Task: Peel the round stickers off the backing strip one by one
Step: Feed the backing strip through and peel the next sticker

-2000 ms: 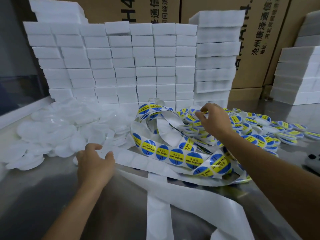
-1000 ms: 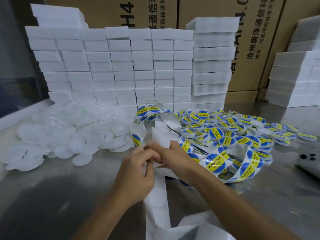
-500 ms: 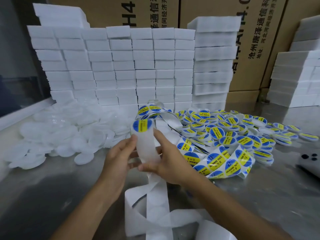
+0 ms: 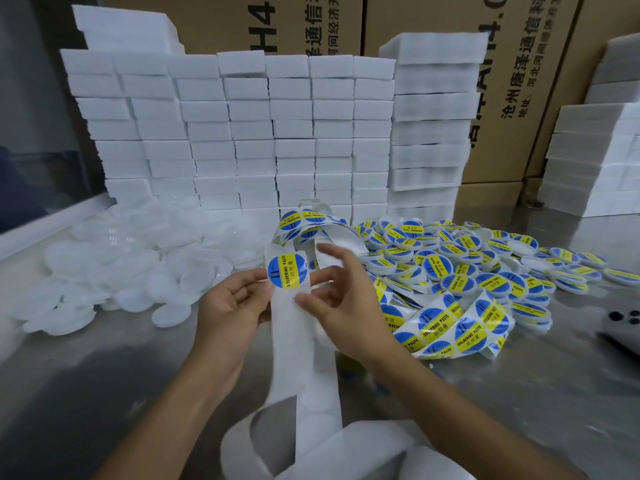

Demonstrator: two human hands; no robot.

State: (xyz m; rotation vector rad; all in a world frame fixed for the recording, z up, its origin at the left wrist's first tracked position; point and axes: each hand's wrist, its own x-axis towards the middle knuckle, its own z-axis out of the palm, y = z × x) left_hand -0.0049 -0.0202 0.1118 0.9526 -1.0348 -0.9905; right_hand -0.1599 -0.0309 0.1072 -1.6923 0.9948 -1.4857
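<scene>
Stacked white foam blocks (image 4: 242,133) form a wall at the back of a grey metal tabletop (image 4: 86,375), with brown printed cardboard cartons (image 4: 519,81) behind them. On the left of the surface lies a heap of plain white round lids (image 4: 121,271); on the right, a heap of round lids bearing blue-and-yellow labels (image 4: 485,258).

Both hands meet over the middle of the table. The left hand (image 4: 230,306) pinches the left edge of the white paper backing strip (image 4: 298,358), thumb and fingers curled round it just beside the round blue-and-yellow "soldering paste" sticker (image 4: 287,271), which sits at the strip's upper end. The right hand (image 4: 341,299) is beside the strip's right edge, its thumb on the paper below the sticker and its other fingers spread loosely; it is blurred, so I cannot tell whether it grips the strip.

The bare length of strip hangs down and curls on the table near the bottom edge. More strip, loaded with stickers (image 4: 446,323), loops to the right. A dark grey object (image 4: 623,327) lies at the far right edge.
</scene>
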